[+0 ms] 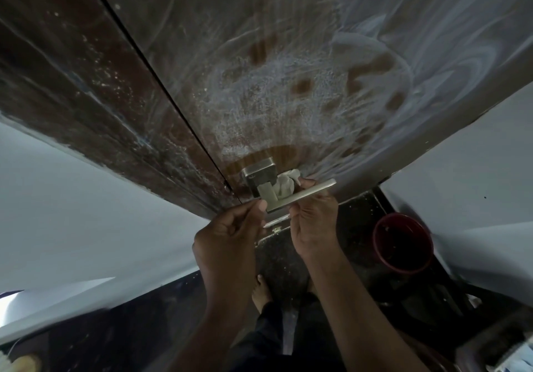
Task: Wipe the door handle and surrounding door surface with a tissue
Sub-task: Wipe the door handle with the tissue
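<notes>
A brown wooden door [288,69] rises in front of me, streaked and speckled with whitish film. Its metal lever handle [302,195] juts out from a square plate [259,171] near the door's edge. A crumpled white tissue [285,184] is wedged behind the lever, close to the plate. My right hand [313,221] reaches under and around the lever, with its fingertips pressing the tissue. My left hand [227,239] is closed in a loose fist, thumb and forefinger pinching the lever's near end.
The dark door frame [86,83] runs along the left, with white walls [72,213] on both sides. A red bucket [402,243] stands on the dark speckled floor at right. My bare foot [261,291] is below the handle.
</notes>
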Demonstrator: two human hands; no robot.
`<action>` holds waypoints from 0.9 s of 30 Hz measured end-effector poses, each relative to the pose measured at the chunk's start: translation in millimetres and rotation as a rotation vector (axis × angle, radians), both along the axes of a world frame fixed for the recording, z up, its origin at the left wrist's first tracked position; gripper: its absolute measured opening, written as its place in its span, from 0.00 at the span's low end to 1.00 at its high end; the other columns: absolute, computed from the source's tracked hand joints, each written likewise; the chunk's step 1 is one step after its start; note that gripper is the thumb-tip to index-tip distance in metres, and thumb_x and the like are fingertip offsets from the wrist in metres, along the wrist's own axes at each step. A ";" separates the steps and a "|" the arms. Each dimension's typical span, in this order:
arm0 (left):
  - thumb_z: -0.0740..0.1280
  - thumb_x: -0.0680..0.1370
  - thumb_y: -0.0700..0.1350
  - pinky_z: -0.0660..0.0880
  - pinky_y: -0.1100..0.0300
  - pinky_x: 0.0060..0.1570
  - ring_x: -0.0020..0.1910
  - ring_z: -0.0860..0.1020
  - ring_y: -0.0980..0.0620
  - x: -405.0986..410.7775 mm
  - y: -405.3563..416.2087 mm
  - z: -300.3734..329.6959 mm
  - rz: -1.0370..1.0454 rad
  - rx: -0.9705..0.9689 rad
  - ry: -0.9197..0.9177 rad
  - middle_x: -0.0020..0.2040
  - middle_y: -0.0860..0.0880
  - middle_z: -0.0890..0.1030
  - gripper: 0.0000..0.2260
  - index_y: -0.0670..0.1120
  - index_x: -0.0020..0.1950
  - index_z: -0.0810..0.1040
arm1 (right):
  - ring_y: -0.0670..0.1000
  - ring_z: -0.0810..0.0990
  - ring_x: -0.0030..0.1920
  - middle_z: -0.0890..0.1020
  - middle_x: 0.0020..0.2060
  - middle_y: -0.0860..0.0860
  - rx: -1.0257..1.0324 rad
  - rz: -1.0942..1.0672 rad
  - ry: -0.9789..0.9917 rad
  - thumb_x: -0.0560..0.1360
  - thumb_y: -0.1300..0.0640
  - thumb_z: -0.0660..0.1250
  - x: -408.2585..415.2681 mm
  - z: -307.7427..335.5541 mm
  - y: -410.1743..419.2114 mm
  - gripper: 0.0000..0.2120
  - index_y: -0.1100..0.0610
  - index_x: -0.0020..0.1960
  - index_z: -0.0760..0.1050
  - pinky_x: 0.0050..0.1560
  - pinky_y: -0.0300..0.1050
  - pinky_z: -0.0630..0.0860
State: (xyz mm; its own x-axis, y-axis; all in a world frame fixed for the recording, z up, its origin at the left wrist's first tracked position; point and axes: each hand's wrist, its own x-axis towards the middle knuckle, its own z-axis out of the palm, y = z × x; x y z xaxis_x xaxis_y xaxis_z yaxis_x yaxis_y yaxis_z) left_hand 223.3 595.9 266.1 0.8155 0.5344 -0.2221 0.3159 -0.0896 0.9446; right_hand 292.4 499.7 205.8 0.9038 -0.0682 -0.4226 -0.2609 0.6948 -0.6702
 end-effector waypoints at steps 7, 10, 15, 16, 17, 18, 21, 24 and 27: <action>0.75 0.76 0.46 0.83 0.49 0.46 0.34 0.83 0.49 5.1 1.9 -10.2 0.087 -0.151 0.032 0.33 0.46 0.85 0.05 0.48 0.42 0.88 | 0.56 0.85 0.47 0.85 0.43 0.58 -0.058 0.000 -0.007 0.65 0.60 0.75 -0.2 -5.3 -3.4 0.13 0.66 0.46 0.81 0.46 0.43 0.82; 0.75 0.76 0.48 0.83 0.52 0.43 0.33 0.82 0.50 6.4 2.2 -9.3 0.091 -0.185 0.025 0.33 0.46 0.85 0.07 0.48 0.39 0.87 | 0.54 0.85 0.46 0.85 0.42 0.56 -0.060 0.019 -0.011 0.66 0.61 0.75 -0.6 -4.1 -4.8 0.08 0.62 0.44 0.82 0.46 0.43 0.82; 0.77 0.74 0.47 0.81 0.50 0.44 0.32 0.81 0.51 12.1 4.4 -10.5 0.083 -0.265 0.051 0.32 0.47 0.84 0.07 0.48 0.36 0.87 | 0.53 0.84 0.40 0.85 0.36 0.54 -0.112 0.042 -0.064 0.61 0.60 0.77 1.1 -3.7 -7.3 0.05 0.56 0.36 0.83 0.44 0.45 0.81; 0.77 0.74 0.47 0.80 0.50 0.44 0.32 0.81 0.51 12.5 5.8 -11.4 0.079 -0.288 0.047 0.32 0.47 0.84 0.06 0.48 0.37 0.87 | 0.55 0.82 0.41 0.85 0.36 0.54 -0.127 0.042 -0.034 0.59 0.59 0.77 -0.5 -6.1 -6.9 0.06 0.56 0.35 0.83 0.44 0.48 0.80; 0.77 0.74 0.46 0.79 0.49 0.45 0.32 0.80 0.51 12.9 7.3 -12.5 0.076 -0.307 0.043 0.32 0.47 0.83 0.06 0.48 0.37 0.88 | 0.56 0.82 0.41 0.84 0.37 0.54 -0.135 0.043 -0.012 0.58 0.58 0.77 -1.8 -8.0 -6.0 0.07 0.57 0.35 0.83 0.45 0.50 0.79; 0.77 0.74 0.46 0.79 0.50 0.45 0.32 0.80 0.51 13.5 8.4 -13.6 0.075 -0.318 0.038 0.32 0.47 0.83 0.06 0.47 0.38 0.87 | 0.57 0.82 0.43 0.85 0.38 0.55 -0.139 0.048 -0.016 0.59 0.59 0.77 -2.8 -7.9 -4.7 0.07 0.57 0.36 0.83 0.46 0.51 0.79; 0.76 0.75 0.45 0.79 0.51 0.45 0.32 0.80 0.52 14.4 11.7 -18.9 0.086 -0.312 0.028 0.33 0.47 0.84 0.05 0.46 0.40 0.88 | 0.53 0.84 0.43 0.85 0.39 0.54 -0.133 0.055 -0.098 0.64 0.63 0.75 -1.3 -5.8 -3.2 0.04 0.56 0.37 0.84 0.47 0.46 0.81; 0.77 0.74 0.45 0.80 0.51 0.45 0.32 0.80 0.52 14.1 13.2 -19.4 0.080 -0.310 0.012 0.34 0.47 0.84 0.04 0.45 0.43 0.88 | 0.55 0.83 0.42 0.85 0.38 0.55 -0.183 0.032 -0.078 0.65 0.65 0.75 1.7 -11.4 -8.1 0.04 0.57 0.37 0.83 0.46 0.48 0.80; 0.77 0.73 0.46 0.79 0.52 0.44 0.32 0.79 0.52 14.9 14.1 -17.8 0.073 -0.322 0.001 0.34 0.48 0.84 0.04 0.46 0.44 0.88 | 0.58 0.82 0.42 0.84 0.38 0.57 -0.237 0.018 -0.041 0.64 0.62 0.76 0.4 -15.2 -10.7 0.04 0.61 0.38 0.83 0.48 0.54 0.79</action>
